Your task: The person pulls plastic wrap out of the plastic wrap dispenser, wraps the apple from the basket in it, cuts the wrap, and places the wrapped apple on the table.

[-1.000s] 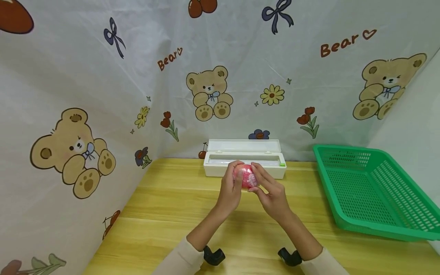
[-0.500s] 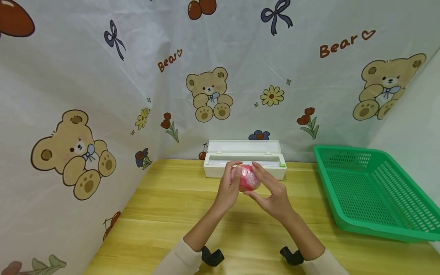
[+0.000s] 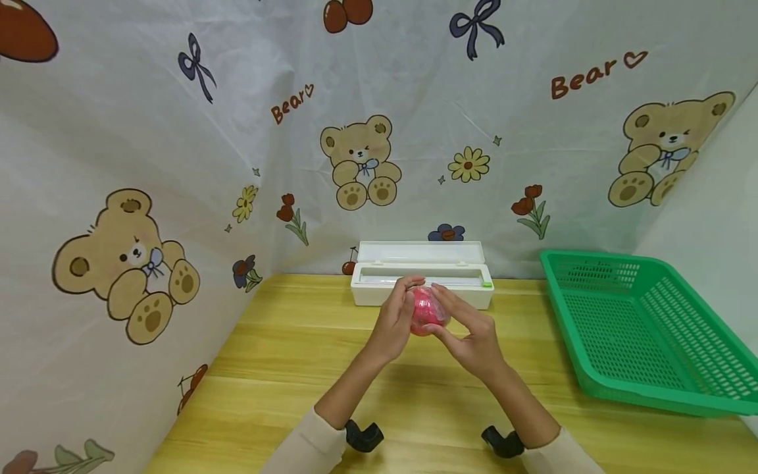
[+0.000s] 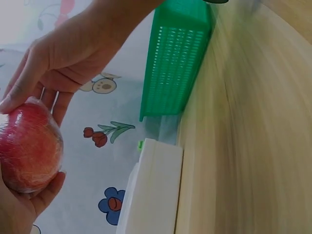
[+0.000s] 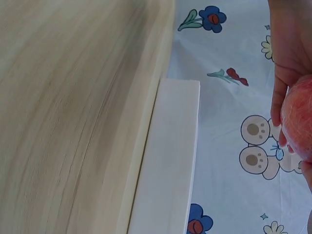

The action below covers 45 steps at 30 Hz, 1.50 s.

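A red apple wrapped in shiny clear cling film is held up above the table between both hands. My left hand grips its left side, with the thumb on the near face. On the right, my right hand holds it between the fingers on top and the thumb low at the front. In the left wrist view the film on the apple shows fine wrinkles. Behind the hands stands a white cling film box, its lid raised and a pale roll inside; the hands and apple hide part of its front.
A green plastic basket with perforated walls stands on the right of the wooden table. A bear-patterned sheet hangs behind and at the left. A small green piece sits at the box's right end.
The apple has been turned between the hands and sits slightly lower than a second ago. My right thumb and fingers have shifted over it. Box and basket have stayed put.
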Motion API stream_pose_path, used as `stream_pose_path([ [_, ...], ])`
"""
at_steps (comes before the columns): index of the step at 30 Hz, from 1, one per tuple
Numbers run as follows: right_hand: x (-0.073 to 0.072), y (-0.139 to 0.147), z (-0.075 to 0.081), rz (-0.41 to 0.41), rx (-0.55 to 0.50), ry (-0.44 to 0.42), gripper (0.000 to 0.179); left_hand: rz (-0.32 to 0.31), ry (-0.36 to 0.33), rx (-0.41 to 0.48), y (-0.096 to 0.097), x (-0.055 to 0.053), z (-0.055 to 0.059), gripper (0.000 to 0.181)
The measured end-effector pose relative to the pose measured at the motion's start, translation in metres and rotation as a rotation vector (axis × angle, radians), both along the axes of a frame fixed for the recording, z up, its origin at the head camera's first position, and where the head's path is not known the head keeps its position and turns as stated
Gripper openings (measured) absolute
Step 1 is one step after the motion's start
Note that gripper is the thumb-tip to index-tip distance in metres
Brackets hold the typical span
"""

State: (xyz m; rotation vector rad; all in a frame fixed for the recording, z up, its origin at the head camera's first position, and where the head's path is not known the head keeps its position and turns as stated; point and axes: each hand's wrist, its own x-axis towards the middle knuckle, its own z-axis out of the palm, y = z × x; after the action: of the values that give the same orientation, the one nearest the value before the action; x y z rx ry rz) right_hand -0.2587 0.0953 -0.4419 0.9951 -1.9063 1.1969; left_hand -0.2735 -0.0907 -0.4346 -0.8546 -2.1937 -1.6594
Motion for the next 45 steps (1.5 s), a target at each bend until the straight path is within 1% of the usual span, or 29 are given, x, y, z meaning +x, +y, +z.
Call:
stream_pose_path([
  [2, 0.0, -0.001, 0.0, 0.016, -0.012, 0.009, 0.073, 0.032, 0.072, -0.007, 0.0, -0.001, -0.002, 0.055],
  [4, -0.001, -0.003, 0.0, 0.037, -0.023, 0.027, 0.071, 0.065, 0.13, -0.009, 0.001, -0.001, -0.005, 0.053],
  [7, -0.001, -0.005, -0.001, 0.05, -0.031, 0.066, 0.063, 0.106, 0.188, -0.02, 0.002, -0.001, -0.007, 0.047],
  [9, 0.0, -0.006, -0.003, 0.054, -0.043, 0.083, 0.053, 0.123, 0.208, -0.028, 0.003, -0.001, -0.008, 0.043],
  [11, 0.0, -0.007, -0.004, 0.053, -0.058, 0.098, 0.047, 0.126, 0.213, -0.039, 0.003, 0.0, -0.009, 0.039],
  [14, 0.001, -0.008, -0.005, 0.049, -0.077, 0.101, 0.046, 0.13, 0.215, -0.044, 0.004, 0.001, -0.01, 0.037],
  [16, 0.002, -0.01, -0.005, 0.041, -0.077, 0.089, 0.052, 0.133, 0.212, -0.036, 0.004, 0.0, -0.01, 0.037],
  [18, 0.003, -0.01, -0.004, 0.026, -0.066, 0.072, 0.061, 0.134, 0.195, -0.016, 0.004, 0.0, -0.009, 0.037],
  [20, 0.004, -0.01, -0.002, 0.012, -0.051, 0.059, 0.063, 0.122, 0.159, 0.013, 0.004, 0.0, -0.007, 0.037],
  [23, 0.005, -0.01, 0.001, -0.011, -0.024, 0.065, 0.057, 0.088, 0.07, 0.056, 0.003, 0.0, -0.004, 0.039],
  [26, 0.006, -0.011, 0.003, 0.0, 0.004, 0.085, 0.066, 0.057, -0.036, 0.1, 0.002, 0.001, -0.002, 0.042],
  [28, 0.006, -0.012, 0.003, 0.011, 0.025, 0.097, 0.072, 0.039, -0.094, 0.121, 0.002, 0.002, 0.001, 0.043],
  [30, 0.006, -0.013, 0.002, 0.015, 0.038, 0.106, 0.073, 0.018, -0.134, 0.132, 0.001, 0.002, 0.002, 0.045],
  [32, 0.006, -0.013, 0.0, 0.006, 0.047, 0.111, 0.072, -0.008, -0.168, 0.124, 0.001, 0.002, 0.004, 0.048],
  [35, 0.005, -0.013, -0.001, -0.012, 0.047, 0.118, 0.069, -0.045, -0.198, 0.11, 0.0, 0.011, 0.017, 0.05],
  [38, 0.005, -0.013, -0.001, -0.013, 0.048, 0.116, 0.068, -0.06, -0.227, 0.099, 0.0, 0.011, 0.018, 0.05],
  [39, 0.005, -0.013, -0.001, -0.012, 0.049, 0.113, 0.067, -0.06, -0.226, 0.102, 0.0, 0.011, 0.018, 0.05],
  [42, 0.005, -0.013, -0.002, -0.01, 0.051, 0.09, 0.066, -0.058, -0.238, 0.112, 0.002, 0.002, 0.005, 0.051],
  [45, 0.005, -0.011, -0.004, -0.025, 0.04, 0.037, 0.065, -0.079, -0.231, 0.114, 0.004, 0.004, 0.003, 0.049],
])
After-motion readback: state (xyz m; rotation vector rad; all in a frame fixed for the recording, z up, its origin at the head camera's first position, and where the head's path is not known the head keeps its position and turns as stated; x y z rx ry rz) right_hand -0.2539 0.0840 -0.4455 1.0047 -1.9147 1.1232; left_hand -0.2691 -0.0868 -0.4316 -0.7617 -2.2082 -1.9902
